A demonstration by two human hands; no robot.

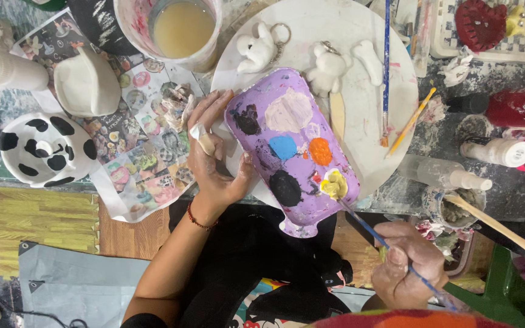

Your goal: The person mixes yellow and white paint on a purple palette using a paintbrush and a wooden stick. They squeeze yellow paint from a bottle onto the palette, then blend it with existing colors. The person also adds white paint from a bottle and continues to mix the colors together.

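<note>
Closed right-hand grip (pixel 409 266) holds paintbrush (pixel 377 233); left hand (pixel 214 159) steadies purple palette (pixel 291 149).
</note>
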